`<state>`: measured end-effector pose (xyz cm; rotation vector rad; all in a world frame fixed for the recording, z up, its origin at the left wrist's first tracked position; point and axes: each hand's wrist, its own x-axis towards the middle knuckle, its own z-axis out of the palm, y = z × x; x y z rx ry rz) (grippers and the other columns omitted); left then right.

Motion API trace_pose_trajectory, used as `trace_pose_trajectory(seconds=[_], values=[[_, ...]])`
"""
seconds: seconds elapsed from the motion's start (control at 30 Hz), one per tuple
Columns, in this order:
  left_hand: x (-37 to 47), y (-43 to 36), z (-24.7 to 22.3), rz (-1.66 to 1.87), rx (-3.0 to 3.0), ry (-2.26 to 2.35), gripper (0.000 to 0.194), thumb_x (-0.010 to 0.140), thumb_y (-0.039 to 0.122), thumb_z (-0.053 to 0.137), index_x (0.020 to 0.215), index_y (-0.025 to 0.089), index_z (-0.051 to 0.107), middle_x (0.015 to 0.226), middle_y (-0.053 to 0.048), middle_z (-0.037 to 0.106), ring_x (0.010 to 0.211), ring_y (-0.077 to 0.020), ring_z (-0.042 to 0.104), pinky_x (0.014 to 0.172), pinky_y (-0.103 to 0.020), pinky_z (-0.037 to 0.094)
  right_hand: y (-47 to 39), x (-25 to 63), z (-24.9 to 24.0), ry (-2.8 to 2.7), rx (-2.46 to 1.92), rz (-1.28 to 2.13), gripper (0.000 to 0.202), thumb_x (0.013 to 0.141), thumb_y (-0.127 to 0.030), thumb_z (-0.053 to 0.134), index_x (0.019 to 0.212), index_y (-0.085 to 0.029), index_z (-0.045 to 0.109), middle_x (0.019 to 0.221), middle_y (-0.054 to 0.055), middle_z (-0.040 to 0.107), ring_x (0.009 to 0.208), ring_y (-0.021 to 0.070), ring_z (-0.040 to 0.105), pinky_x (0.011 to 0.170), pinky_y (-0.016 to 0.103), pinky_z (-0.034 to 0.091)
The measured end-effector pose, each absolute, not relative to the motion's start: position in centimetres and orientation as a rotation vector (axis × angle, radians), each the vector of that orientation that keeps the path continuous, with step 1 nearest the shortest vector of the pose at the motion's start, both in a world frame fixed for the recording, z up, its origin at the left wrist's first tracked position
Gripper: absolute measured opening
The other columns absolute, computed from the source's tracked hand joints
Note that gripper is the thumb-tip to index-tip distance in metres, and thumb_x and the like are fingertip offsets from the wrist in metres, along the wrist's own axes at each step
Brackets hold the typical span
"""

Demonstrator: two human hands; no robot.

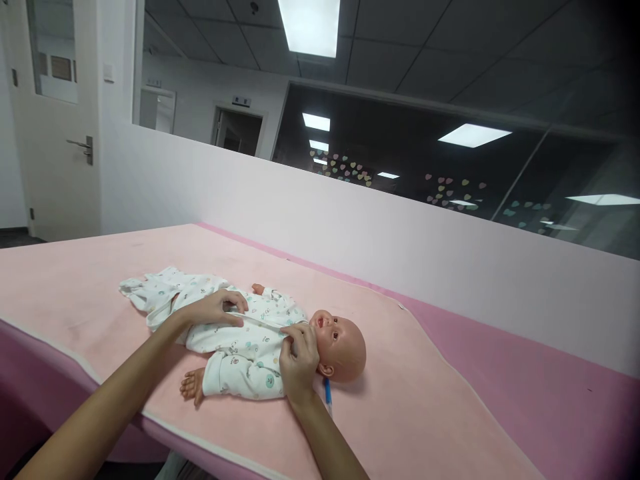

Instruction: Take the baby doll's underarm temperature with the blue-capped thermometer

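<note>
A baby doll (340, 343) lies on its back on a light pink mat (425, 413), head to the right, dressed in a white printed romper (240, 353). My left hand (220, 310) rests on the romper's front at the doll's belly, fingers curled on the fabric edge. My right hand (300, 360) pinches the romper at the collar, just below the doll's chin. A thin blue-and-white object (328, 393) pokes out from under the doll's head beside my right wrist.
The mat lies on a darker pink table (550, 393) against a low white partition wall (400, 240). Dark glass panels with heart stickers stand behind it. A white door (55, 127) is at the far left.
</note>
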<state>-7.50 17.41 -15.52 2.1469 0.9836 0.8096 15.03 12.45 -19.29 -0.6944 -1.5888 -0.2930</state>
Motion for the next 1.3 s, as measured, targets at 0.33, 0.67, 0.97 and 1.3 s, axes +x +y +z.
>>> trace_pose_trajectory(seconds=[0.33,0.67,0.97,1.3], values=[[-8.4,17.5,-16.4,0.920,1.963,0.969,0.021,0.065,0.036,0.067,0.071,0.017,0.063,0.083,-0.003,0.064,0.090,-0.0175,0.057,0.082,-0.027,0.044,12.8,15.1,-19.5,-1.604,-0.735,-0.282,0.029,0.072,0.006,0.039,0.077,-0.018,0.055,0.074,0.001,0.052,0.073,0.0116,0.048,0.066,0.025,0.043],[-7.7,17.0,-16.3,1.052,1.953,1.130,0.027,0.069,0.042,0.061,0.079,0.017,0.069,0.084,-0.004,0.070,0.082,-0.0173,0.062,0.072,-0.024,0.047,12.9,15.1,-19.6,-1.617,-0.778,-0.242,0.030,0.072,0.005,0.037,0.077,-0.018,0.056,0.075,0.001,0.052,0.074,0.0120,0.049,0.067,0.025,0.043],[-7.6,16.4,-16.1,0.990,2.057,1.158,0.026,0.063,0.042,0.067,0.079,0.022,0.072,0.083,-0.002,0.070,0.080,-0.0179,0.061,0.070,-0.025,0.046,13.0,15.0,-19.7,-1.620,-0.801,-0.232,0.030,0.074,0.003,0.036,0.080,-0.018,0.055,0.075,0.001,0.054,0.075,0.0124,0.050,0.068,0.026,0.043],[-7.5,16.5,-16.4,1.042,2.110,1.160,0.028,0.073,0.045,0.057,0.079,0.021,0.070,0.085,-0.003,0.070,0.082,-0.0171,0.061,0.072,-0.024,0.046,12.9,15.0,-19.6,-1.609,-0.829,-0.252,0.028,0.076,0.001,0.036,0.082,-0.018,0.055,0.077,0.002,0.054,0.077,0.0130,0.050,0.069,0.026,0.044]])
